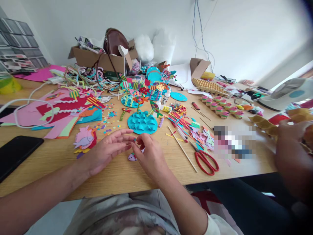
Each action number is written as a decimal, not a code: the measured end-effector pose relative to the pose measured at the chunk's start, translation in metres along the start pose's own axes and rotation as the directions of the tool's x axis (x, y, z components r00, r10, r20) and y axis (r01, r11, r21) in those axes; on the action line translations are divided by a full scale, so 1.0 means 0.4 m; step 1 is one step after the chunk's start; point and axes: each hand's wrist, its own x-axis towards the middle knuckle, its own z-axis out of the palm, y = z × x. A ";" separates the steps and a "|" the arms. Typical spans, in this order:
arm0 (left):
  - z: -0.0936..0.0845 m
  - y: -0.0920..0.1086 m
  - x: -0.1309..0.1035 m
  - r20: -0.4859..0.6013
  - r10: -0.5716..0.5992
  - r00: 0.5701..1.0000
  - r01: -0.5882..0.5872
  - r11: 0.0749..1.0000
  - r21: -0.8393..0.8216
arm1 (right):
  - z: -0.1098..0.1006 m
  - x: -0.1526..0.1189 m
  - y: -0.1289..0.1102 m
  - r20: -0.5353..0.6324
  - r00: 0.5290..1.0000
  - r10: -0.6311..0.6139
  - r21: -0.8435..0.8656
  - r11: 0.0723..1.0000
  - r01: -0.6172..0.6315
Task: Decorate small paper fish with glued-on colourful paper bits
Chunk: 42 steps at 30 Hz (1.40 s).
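My left hand (107,150) is above the table near its front edge, palm turned inward, fingers spread and stretched toward the right. Close beside its fingertips, my right hand (149,156) has thumb and index finger pinched together; a tiny blue-green bit shows by the fingertips, too small to name. Partly behind my right hand, a small purple paper fish (132,157) lies on the wood. Just beyond both hands sits a round blue base (142,122) with curled paper bumps and upright twisted stems. Left of my left hand lie stacked paper fish cut-outs (84,139).
Red-handled scissors (206,162) and a wooden stick (182,149) lie at right. A black phone (18,151) is far left. Glue bottles (166,97), paper strips and finished fish pieces stand behind. Another person's hand (290,138) touches egg-carton pieces at far right.
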 end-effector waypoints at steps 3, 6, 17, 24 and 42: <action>0.014 0.003 -0.005 0.004 0.003 1.000 -0.003 0.999 0.050 | 0.006 0.009 0.002 0.003 0.999 0.042 -0.047 0.998 -0.041; 0.019 -0.002 -0.005 0.011 0.023 1.000 -0.024 0.995 0.097 | 0.009 0.014 0.005 0.012 0.998 0.069 -0.061 0.996 -0.068; 0.004 -0.021 -0.002 0.042 0.059 0.997 -0.066 0.979 0.192 | -0.003 0.017 0.013 0.019 0.994 0.108 -0.021 0.994 -0.108; 0.017 -0.017 -0.006 0.066 0.068 0.996 -0.083 0.961 0.264 | -0.004 0.019 0.011 0.026 0.991 0.135 -0.032 0.991 -0.134; 0.022 -0.004 0.008 -0.072 0.106 0.992 -0.068 0.913 0.403 | -0.011 0.016 0.047 0.095 0.974 0.204 0.408 0.885 -0.225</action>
